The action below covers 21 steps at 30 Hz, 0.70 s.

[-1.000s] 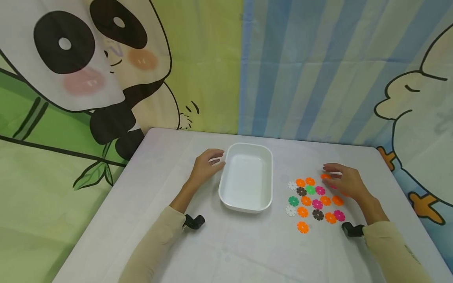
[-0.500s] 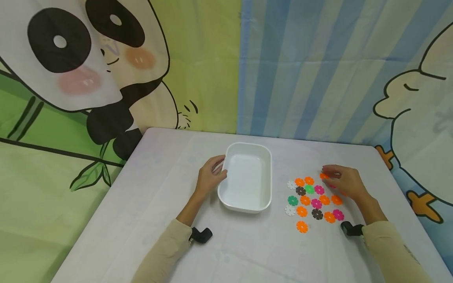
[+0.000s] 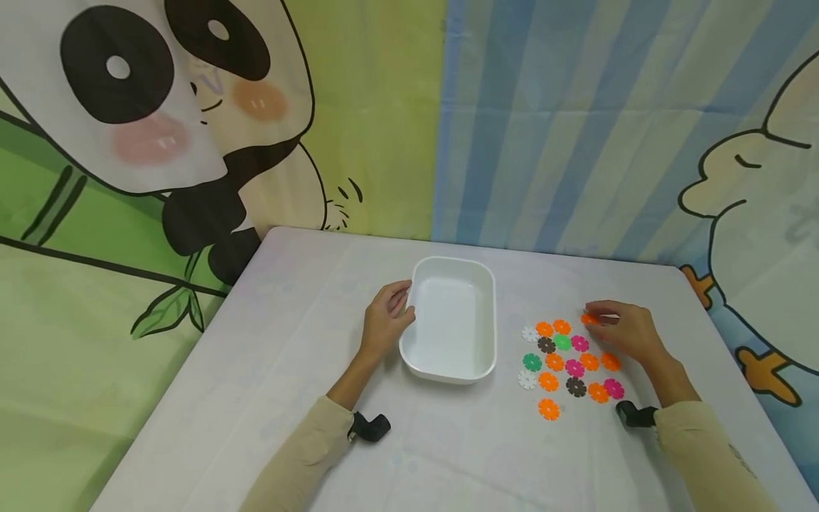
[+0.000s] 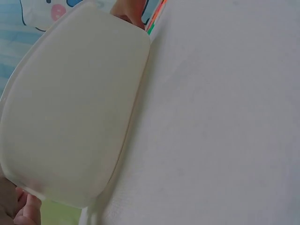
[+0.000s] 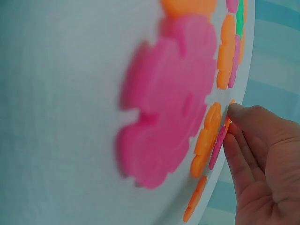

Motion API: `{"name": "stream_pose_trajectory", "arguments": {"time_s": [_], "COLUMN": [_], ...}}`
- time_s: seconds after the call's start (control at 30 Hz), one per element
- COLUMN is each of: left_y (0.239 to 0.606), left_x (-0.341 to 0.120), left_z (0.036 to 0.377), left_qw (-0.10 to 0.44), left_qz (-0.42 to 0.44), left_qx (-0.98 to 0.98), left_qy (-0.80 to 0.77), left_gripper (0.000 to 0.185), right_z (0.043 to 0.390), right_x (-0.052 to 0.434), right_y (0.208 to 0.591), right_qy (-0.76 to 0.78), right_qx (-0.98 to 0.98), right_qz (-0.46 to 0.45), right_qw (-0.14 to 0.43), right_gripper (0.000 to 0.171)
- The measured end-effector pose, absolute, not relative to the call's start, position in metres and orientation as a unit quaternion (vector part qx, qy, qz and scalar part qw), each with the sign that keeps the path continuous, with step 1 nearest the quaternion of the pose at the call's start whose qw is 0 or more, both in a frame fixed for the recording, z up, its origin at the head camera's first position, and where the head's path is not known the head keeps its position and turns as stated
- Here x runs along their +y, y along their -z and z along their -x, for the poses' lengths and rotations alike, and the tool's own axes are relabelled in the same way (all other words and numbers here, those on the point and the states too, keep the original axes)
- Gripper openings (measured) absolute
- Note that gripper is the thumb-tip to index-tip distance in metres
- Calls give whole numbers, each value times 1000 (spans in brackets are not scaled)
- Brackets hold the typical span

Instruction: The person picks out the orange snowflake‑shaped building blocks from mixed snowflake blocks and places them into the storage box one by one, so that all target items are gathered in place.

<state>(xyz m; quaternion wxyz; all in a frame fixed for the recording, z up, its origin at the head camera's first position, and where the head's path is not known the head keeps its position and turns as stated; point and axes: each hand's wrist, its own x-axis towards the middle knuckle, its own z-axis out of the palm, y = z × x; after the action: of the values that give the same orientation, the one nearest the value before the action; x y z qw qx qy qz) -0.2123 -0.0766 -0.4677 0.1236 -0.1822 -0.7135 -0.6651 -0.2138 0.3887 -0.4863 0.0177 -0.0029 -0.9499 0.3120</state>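
Head view: a white plastic tray (image 3: 452, 318) lies long axis pointing away; the left hand (image 3: 387, 321) rests relaxed against its left rim. To its right, flat flower discs (image 3: 563, 363) — the right hand (image 3: 623, 331) pinches an orange disc (image 3: 589, 319) at their far edge.

Left wrist: the tray's smooth underside (image 4: 70, 112).

Right wrist: fingertips (image 5: 234, 112) on disc edges.

A white-covered table (image 3: 269, 370) bears a white tray (image 3: 451, 370) and perhaps twenty flat flower-shaped discs (image 3: 555, 363).
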Motion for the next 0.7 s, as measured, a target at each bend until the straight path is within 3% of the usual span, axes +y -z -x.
{"name": "stream_pose_trajectory", "arguments": {"time_s": [0.7], "left_y": [471], "left_x": [-76], "left_z": [213], "left_qw": [128], "left_qz": [171], "left_qx": [-717], "left_qy": [664], "left_gripper": [43], "right_z": [210], "right_x": [383], "right_y": [479], "right_qy": [-279], "right_qx": [-960], "right_qz": [-4], "right_qw": [8], "right_gripper": [37]}}
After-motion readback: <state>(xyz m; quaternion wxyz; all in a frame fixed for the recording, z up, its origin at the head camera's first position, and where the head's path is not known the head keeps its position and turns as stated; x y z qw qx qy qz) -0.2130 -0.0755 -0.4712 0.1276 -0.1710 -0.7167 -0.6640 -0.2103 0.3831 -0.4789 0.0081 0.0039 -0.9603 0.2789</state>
